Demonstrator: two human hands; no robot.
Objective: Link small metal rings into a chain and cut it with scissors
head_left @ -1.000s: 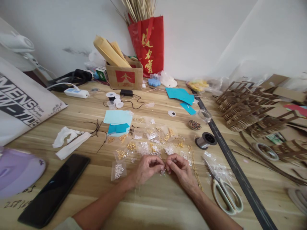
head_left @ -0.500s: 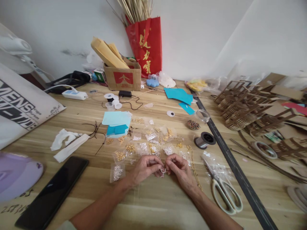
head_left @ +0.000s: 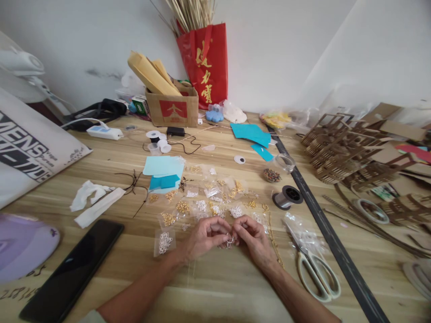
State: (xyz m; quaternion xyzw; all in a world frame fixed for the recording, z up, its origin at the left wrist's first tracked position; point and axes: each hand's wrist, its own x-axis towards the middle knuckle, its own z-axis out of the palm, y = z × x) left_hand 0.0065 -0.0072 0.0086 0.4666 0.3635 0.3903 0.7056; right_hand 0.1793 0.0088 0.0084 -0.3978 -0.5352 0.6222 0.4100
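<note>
My left hand point(head_left: 209, 234) and my right hand point(head_left: 251, 233) meet over the near middle of the table, each with thumb and forefinger pinched together. Between their fingertips hangs a small silver chain point(head_left: 230, 243), partly hidden by the fingers. Just beyond the hands lie small clear bags of silver findings point(head_left: 235, 211) and gold findings point(head_left: 182, 207). A bag of silver rings point(head_left: 164, 242) rests left of my left hand. Along the right side of my right hand runs a gold chain point(head_left: 275, 244).
Scissors point(head_left: 318, 276) and a wire spool point(head_left: 287, 197) lie to the right. A black phone point(head_left: 72, 273) is at the near left. Blue cards point(head_left: 163, 168), a cardboard box point(head_left: 172, 110) and a red bag point(head_left: 210, 67) stand farther back. Woven brown baskets point(head_left: 346, 148) crowd the right.
The silver chain between my fingertips has shifted slightly and hangs in a different shape. Both hands stay in nearly the same place, still pinched.
</note>
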